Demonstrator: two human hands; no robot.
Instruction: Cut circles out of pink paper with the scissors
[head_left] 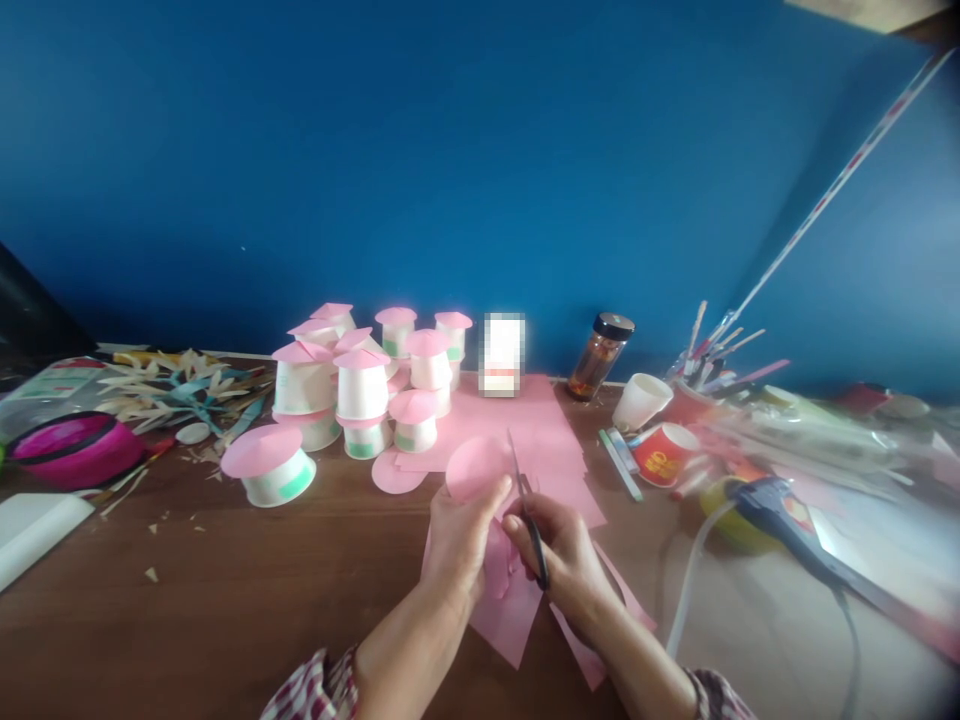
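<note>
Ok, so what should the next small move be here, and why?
Probably a careful snip into the right edge of the pink paper disc: the left hand grips the disc from below, and the right hand holds the scissors with their blades pointing away from the person, right by that edge.

2 plaid sleeves [311, 687] cropped by the bottom edge, plastic wrapping [814, 432] blurred, white object [504, 345] (pixelated) unidentifiable.

From my end I'm counting 1 L hand [461, 535], 1 R hand [568, 552], 1 pr scissors [532, 530]; am seeing min. 10 pink-topped cups [364, 390], 1 white cup [640, 402], 1 red cup [666, 458], 1 jar [595, 367], 1 glue gun [776, 515].
</note>
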